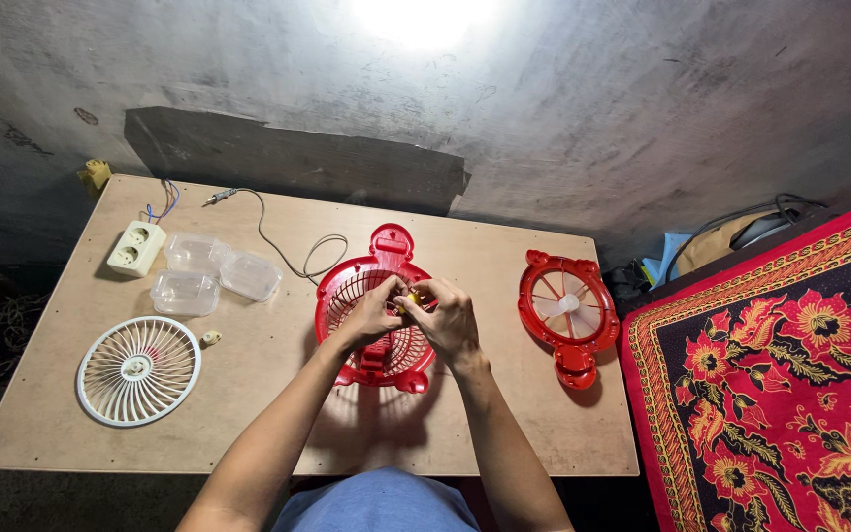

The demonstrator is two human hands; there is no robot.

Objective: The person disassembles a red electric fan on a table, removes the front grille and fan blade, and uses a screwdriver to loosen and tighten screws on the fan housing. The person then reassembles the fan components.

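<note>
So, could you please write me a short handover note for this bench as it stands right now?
Left hand and right hand: both pinch a small yellow part above the red fan shell at table centre.
Red blade frame lies to the right, white grille to the left, beside clear tubs and a socket block.
Done: fan is apart. Left: shell, frame and grille are not joined.

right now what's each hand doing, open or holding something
Left hand: pinched on the small yellow part over the red fan housing.
Right hand: pinched on the same part.
</note>
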